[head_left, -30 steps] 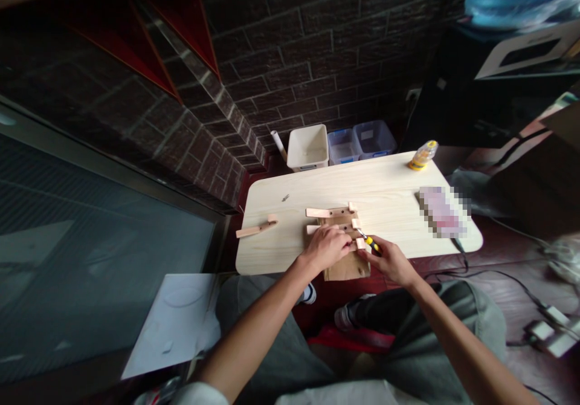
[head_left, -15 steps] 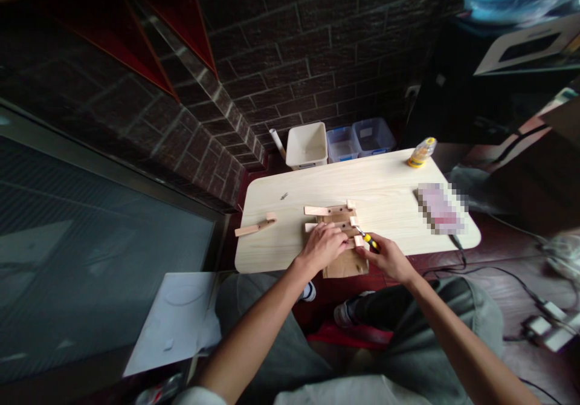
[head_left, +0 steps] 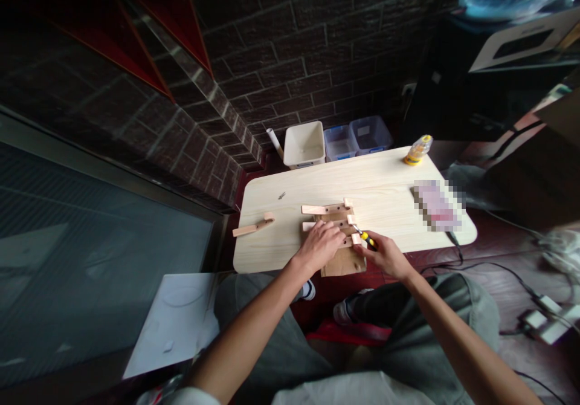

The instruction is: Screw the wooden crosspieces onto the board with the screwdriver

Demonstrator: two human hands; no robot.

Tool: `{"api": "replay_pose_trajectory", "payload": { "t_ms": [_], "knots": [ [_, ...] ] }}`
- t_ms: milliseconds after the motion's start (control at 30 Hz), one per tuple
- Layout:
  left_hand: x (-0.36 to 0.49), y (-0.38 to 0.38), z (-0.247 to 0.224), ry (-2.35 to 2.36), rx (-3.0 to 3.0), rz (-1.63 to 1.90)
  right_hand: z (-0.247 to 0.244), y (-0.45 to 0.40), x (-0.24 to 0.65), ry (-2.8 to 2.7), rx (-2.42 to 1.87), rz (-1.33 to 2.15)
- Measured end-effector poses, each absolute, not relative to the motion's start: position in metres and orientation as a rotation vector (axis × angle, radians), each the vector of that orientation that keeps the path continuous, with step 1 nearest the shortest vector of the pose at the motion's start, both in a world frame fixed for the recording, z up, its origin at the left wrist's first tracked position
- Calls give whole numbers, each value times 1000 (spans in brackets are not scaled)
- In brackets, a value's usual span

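My right hand (head_left: 388, 257) is closed round the yellow-and-black handle of a screwdriver (head_left: 369, 240), whose metal shaft points up and left towards the small end blocks of the wooden pieces. Its fingertips touch the nearest end block (head_left: 356, 239). My left hand (head_left: 321, 243) presses down with bent fingers on the nearest wooden strip (head_left: 347, 242), partly hiding it and the middle wooden piece (head_left: 309, 226). Under the pieces lies brown cardboard (head_left: 339, 263), reaching the table's front edge. Beyond is another wooden piece (head_left: 321, 210) with dark holes and an end block.
On the pale table (head_left: 376, 190) are a hooked wooden piece (head_left: 251, 228), small dark screws or nails (head_left: 281, 196), a yellow-capped bottle (head_left: 418, 150) and a blurred-out flat object (head_left: 437, 205) with a cable. A white bin (head_left: 304, 145) and blue-tinted clear boxes (head_left: 370, 136) stand behind.
The whole view has shifted slightly. Both hands keep nearly the same places on the wooden pieces, and the screwdriver stays in my right hand.
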State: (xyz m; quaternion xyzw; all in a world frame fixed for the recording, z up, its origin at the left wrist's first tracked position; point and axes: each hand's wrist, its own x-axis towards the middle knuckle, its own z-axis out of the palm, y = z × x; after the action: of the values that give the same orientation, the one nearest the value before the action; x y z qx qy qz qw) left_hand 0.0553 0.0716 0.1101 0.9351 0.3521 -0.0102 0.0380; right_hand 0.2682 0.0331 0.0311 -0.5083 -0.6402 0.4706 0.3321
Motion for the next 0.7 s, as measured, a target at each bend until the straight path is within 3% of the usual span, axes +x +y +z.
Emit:
{"api": "replay_pose_trajectory", "payload": {
  "t_ms": [400,700],
  "knots": [
    [63,75,111,1022,2959,-109,29,32,267,-1643,-1332,1241],
    [58,71,100,1105,2738,128,29,32,266,-1634,-1316,1264]
  ]
}}
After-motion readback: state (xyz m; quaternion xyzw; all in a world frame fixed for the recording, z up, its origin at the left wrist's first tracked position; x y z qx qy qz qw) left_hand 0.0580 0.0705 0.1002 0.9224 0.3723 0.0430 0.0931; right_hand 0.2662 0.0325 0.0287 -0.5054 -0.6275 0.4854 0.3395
